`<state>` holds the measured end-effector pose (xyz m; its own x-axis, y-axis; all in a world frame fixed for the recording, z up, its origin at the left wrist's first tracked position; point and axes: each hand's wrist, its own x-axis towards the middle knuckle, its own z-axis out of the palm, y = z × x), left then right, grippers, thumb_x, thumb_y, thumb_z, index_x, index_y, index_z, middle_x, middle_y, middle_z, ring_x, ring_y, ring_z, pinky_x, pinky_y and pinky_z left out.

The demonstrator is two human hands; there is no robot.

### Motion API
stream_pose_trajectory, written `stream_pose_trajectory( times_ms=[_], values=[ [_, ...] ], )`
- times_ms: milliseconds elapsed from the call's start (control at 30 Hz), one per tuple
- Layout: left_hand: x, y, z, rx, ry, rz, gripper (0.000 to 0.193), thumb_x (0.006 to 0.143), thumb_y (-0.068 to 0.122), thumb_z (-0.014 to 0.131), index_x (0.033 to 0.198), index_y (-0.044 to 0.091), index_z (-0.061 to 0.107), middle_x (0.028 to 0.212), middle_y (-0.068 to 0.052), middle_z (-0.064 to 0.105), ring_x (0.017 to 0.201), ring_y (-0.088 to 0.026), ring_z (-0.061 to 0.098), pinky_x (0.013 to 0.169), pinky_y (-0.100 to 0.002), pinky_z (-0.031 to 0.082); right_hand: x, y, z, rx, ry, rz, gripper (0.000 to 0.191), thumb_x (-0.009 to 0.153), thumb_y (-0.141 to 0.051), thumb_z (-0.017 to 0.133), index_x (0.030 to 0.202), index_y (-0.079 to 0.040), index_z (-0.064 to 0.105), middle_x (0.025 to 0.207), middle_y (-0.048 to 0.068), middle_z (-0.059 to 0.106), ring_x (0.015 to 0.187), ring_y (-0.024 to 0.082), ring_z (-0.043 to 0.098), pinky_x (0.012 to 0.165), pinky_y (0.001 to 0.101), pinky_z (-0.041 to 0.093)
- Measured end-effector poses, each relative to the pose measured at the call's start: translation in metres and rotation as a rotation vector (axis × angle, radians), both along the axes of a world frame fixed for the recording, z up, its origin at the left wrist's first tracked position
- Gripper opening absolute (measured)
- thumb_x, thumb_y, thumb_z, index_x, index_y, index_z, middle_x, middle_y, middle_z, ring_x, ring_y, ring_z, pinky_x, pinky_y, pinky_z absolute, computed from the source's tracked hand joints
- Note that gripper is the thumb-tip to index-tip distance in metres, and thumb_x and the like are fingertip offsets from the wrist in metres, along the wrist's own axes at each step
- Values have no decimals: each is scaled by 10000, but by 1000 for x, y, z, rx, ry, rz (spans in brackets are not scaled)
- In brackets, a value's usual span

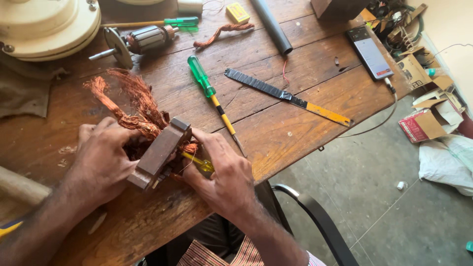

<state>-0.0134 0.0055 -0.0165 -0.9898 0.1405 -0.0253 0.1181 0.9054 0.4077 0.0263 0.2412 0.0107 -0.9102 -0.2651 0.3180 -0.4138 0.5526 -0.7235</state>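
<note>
The left hand (101,162) is gripping a dark metal block (160,151) with its fingers curled around the block's left side, holding it tilted at the near edge of the wooden counter (276,133). Tangled copper wire (129,101) is spilling out of the block toward the far left. The right hand (221,172) is closed around a small yellow-handled tool (199,162), probably a screwdriver, though its tip is hidden where it is meeting the block's right side.

Just beyond the right hand, a green-handled screwdriver (212,96) is lying on the counter, its tip pointing toward the near edge. To its right a long flat blade (286,97), wrapped in dark tape at one end and yellow at the other, is lying at a slant. Farther off, a motor rotor (140,40) on its shaft is resting near a second green screwdriver (170,22), with a twisted piece of copper (222,32) and a grey pipe (271,24) to their right. A phone (369,51) is lying at the far right corner. A cream-coloured round casing (47,27) is sitting at the far left. Cardboard boxes (426,111) are lying on the floor to the right.
</note>
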Motion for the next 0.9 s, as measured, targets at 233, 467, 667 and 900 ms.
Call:
stream_pose_trajectory(
  times_ms=[233,467,667,900],
  values=[
    [4,-4,-12,-67,-37,30,428,752,201,812,1179,205,777,969,-56,698,1113,-184,566,1074,-430,323,-1,1,2,-45,-23,9,504,915,-262,720,1374,-97,597,1182,134,709,1101,292,727,931,402,577],
    [0,-3,-15,-164,-158,48,462,728,331,858,1168,221,771,979,-19,691,1120,-154,550,1078,-427,321,-3,1,5,-45,-49,3,462,931,-259,712,1352,-103,605,1184,120,719,1096,271,745,918,397,597],
    [5,2,-1,-18,-2,-2,336,760,391,831,1032,195,811,919,-36,704,1066,-178,570,1000,-425,336,-8,1,6,-36,-83,9,498,870,-205,710,1344,-94,600,1184,108,724,1087,243,757,946,380,602],
    [5,0,0,79,56,-4,350,702,434,842,956,194,822,910,-60,713,1085,-215,583,986,-426,345,-8,4,-2,-171,135,41,554,850,-63,784,1371,-45,598,1284,130,663,1145,265,700,963,370,597]
  ],
)
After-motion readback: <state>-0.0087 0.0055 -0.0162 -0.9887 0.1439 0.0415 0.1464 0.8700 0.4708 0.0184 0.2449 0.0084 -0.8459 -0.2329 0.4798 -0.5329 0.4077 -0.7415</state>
